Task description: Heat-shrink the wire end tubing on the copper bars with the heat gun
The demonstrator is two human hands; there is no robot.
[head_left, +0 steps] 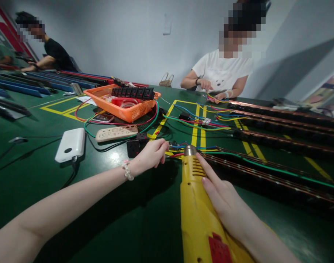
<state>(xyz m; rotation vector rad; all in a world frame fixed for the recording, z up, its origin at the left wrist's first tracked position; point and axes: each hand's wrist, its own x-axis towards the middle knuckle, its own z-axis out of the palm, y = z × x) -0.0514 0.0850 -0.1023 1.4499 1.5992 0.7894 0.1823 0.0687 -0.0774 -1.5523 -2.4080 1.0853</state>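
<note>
Heat gun at wire bundle, both hands engaged.
Right hand (224,204) grips yellow heat gun (196,204) (nozzle beside wires (177,148)); left hand (152,155) pinches those wires on green table (128,219).

We see our left hand (152,155) pinching a bundle of coloured wires (175,147) just above the green tabletop (123,204), fingers closed around them. Our right hand (224,199) grips a yellow heat gun (198,204), index finger stretched along its barrel, the metal nozzle sitting right at the wire ends. A black socket block (135,146) lies just beside the left hand, with a white power bank (70,144) farther left. An orange basket (123,104) stands behind them. Long dark strips (279,182) run off to the right. Across the tabletop, a person in a white shirt (223,73) handles wires of their own.
</note>
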